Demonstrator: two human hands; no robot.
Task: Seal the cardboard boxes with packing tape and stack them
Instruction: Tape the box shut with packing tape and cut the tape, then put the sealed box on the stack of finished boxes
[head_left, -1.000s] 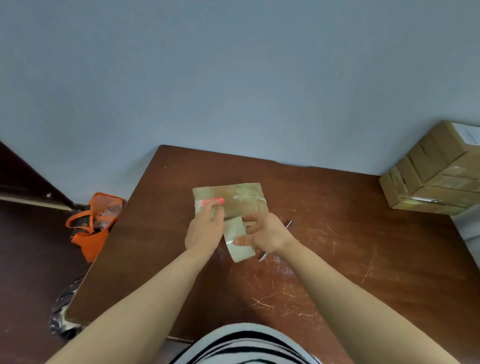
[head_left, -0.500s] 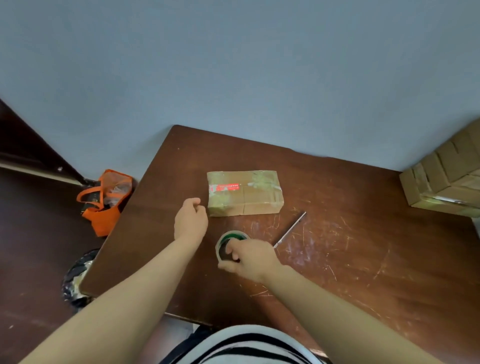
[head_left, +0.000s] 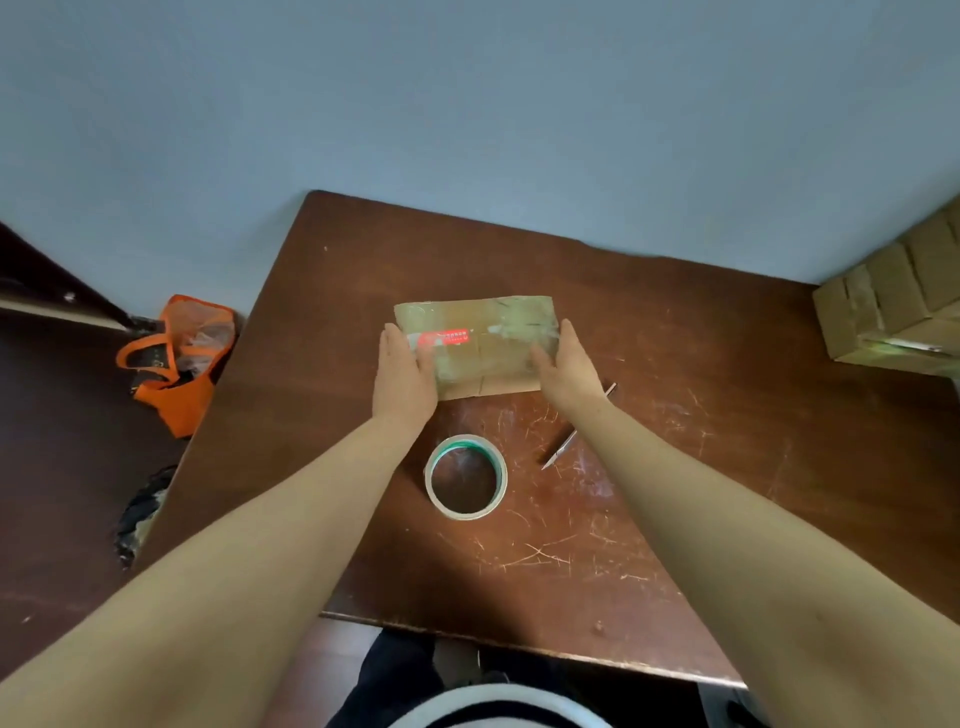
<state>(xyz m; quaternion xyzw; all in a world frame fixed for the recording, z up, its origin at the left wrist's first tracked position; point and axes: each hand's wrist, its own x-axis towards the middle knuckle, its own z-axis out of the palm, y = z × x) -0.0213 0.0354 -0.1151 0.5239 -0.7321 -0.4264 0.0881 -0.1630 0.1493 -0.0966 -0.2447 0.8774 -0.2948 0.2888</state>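
Pressing on the two short ends of the cardboard box (head_left: 483, 353), the left hand (head_left: 405, 382) and the right hand (head_left: 566, 371) have straight, closed-together fingers and thumbs laid on its top, probably to lift it between the palms toward the stacked boxes (head_left: 893, 312) at the far right corner of the table (head_left: 675, 322). The box lies mid-table, nearer the far edge. Its dull brown card carries glossy, wrinkled tape, and the thin round tape roll (head_left: 467, 513) lies flat toward the near edge.
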